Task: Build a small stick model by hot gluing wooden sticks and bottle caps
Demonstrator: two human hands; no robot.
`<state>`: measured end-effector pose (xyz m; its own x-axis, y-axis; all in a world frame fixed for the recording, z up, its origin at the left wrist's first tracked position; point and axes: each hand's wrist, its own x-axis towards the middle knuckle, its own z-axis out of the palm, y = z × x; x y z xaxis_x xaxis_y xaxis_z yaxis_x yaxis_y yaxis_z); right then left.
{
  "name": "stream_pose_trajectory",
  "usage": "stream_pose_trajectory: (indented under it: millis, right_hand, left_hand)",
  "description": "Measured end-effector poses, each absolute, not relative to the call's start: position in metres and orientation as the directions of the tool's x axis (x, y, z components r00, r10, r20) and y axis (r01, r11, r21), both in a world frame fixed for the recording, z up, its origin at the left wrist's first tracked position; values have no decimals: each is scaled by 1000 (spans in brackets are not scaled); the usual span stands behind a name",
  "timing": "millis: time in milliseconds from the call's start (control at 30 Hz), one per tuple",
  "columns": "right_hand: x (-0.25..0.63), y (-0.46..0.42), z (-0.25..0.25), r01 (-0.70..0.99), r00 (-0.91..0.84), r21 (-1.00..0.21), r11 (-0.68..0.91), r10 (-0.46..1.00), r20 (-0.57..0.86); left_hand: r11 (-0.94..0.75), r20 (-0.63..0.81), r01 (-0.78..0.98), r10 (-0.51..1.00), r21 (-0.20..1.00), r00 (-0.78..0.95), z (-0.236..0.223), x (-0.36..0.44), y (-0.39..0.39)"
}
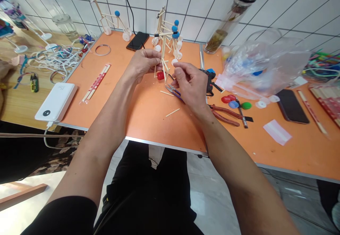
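My left hand (145, 63) and my right hand (190, 84) meet over the orange table (148, 118), both closed on a small frame of thin wooden sticks (164, 67) with a red bottle cap (160, 75) at its lower end. The left fingers pinch the sticks from the left, the right fingers from the right. Under the right hand lie blue-handled cutters (174, 91). Loose stick pieces (172, 112) lie on the table near them. Behind the hands stand finished stick models with blue and white caps (171, 36).
Red-handled pliers (225, 114), coloured caps (235, 103) and a black glue gun (211, 79) lie to the right. A clear plastic bag (262, 68), two phones (292, 105), a glass bottle (231, 19), wrapped chopsticks (96, 82) and a white power bank (56, 102) are around.
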<state>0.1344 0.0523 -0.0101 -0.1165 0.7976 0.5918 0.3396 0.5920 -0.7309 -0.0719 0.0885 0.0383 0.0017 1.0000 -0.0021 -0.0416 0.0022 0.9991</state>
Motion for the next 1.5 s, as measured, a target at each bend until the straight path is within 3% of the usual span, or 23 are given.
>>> stream_pose_trajectory:
  millis: [267, 567, 967, 1500]
  right_hand:
    - [143, 68, -22, 341, -53, -777, 529, 836, 546]
    - [139, 68, -25, 393, -119, -753, 527, 841, 527]
    - [132, 57, -19, 498, -136, -639, 586, 781, 610]
    - [124, 55, -20, 445, -66, -656, 609, 753, 654]
  left_hand:
    - [2, -2, -10, 1000, 1000, -18, 44, -78, 88]
    - [-28, 28, 7, 1000, 1000, -8, 44, -86, 91]
    - [1, 0, 27, 998, 1000, -69, 40, -79, 91]
    - [20, -24, -53, 997, 998, -72, 38, -65, 87]
